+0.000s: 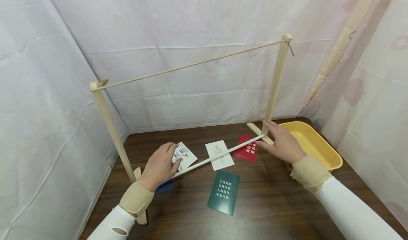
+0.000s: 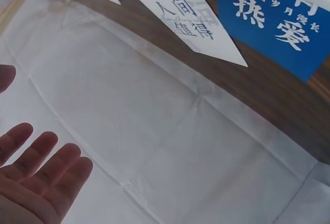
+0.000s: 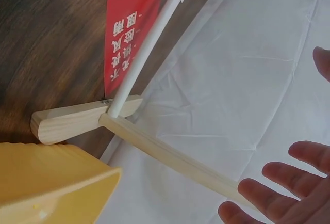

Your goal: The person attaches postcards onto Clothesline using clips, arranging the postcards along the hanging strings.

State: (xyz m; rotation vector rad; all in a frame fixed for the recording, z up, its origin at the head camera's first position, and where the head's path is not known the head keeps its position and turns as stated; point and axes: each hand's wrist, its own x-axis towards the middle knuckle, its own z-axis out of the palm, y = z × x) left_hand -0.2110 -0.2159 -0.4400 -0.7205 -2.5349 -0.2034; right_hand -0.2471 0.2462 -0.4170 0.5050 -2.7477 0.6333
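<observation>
White rod (image 1: 220, 156) between both grips (image 1: 160, 167) (image 1: 284, 142)

In front of me hangs a creased white fabric curtain with faint pink patterning (image 1: 197, 20), and pale cloth encloses both my sides. A long beige pole-like strip (image 1: 338, 49) slants down at my right, above my dark brown wood-grain table (image 1: 264, 194).

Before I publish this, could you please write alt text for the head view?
A person's left hand and right hand are near a wooden frame with a rope across its top and a white rod below. Five cards lie on the dark table, with a yellow basin at right.
</observation>
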